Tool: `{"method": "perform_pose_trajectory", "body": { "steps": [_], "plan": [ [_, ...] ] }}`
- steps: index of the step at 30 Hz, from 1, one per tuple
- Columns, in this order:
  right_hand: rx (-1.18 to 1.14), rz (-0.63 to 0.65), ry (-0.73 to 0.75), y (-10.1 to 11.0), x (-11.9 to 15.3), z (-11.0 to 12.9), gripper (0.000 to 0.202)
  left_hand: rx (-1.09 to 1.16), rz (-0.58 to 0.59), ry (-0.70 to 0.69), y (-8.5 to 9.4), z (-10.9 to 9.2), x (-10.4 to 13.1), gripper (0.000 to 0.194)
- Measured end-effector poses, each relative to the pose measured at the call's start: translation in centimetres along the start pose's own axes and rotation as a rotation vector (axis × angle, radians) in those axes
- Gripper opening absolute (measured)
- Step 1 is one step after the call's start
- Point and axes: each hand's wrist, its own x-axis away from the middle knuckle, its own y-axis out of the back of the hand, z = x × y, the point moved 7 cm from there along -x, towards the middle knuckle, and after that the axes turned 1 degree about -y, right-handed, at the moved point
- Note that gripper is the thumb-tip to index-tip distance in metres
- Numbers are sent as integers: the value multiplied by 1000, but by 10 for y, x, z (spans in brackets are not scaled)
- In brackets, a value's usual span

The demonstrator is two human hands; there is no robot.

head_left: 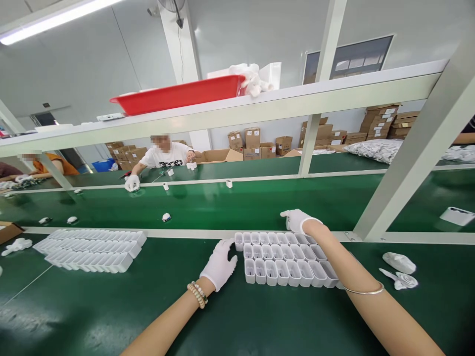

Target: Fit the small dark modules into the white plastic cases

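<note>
Three rows of small white open-topped plastic containers (293, 273) stand on the green work surface in front of me. Dark marks or small items show inside some near-row containers; I cannot make them out. My left hand (219, 264), in a white glove, is beside the left end of the rows, thumb and fingers apart, holding nothing. My right hand (298, 220), also gloved, is beyond the far row, over the edge of the green conveyor belt (252, 207). Its index finger points left and its other fingers are partly hidden; nothing shows in it. My right forearm covers the rows' right end.
Another block of white containers (92, 249) stands at left. Small white parts, one a white piece (166, 217), lie on the belt. A slanted post (408, 138) rises at right near crumpled white gloves (403, 280). A co-worker (163, 155) sits across.
</note>
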Motion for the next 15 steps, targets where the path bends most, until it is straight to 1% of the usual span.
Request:
{"method": "perform_pose_trajectory", "body": {
  "steps": [3,6,7,8,9,10,11,12,14,15],
  "plan": [
    [25,-23,-19,6,10,4,39,-1,-1,-7,1,-2,0,56],
    [57,-84,-13,25,25,18,57,-8,6,-32,2,-6,0,60],
    [63,-104,17,31,33,27,62,-14,8,-46,2,-7,0,59],
    [63,-117,68,35,43,38,62,-20,10,-60,2,-9,0,56],
    [60,-113,134,35,55,52,58,-23,10,-73,2,-10,0,51],
    [54,-92,209,31,69,67,50,-22,9,-82,2,-11,0,45],
    [46,-51,287,22,84,83,40,-16,6,-86,2,-11,0,38],
    [44,21,352,6,99,98,29,-8,0,-89,2,-11,-1,30],
    [44,186,457,-38,129,126,15,4,-18,-95,3,-11,-2,14],
    [35,339,544,-68,145,140,15,8,-28,-98,3,-11,-2,8]
  ]
}}
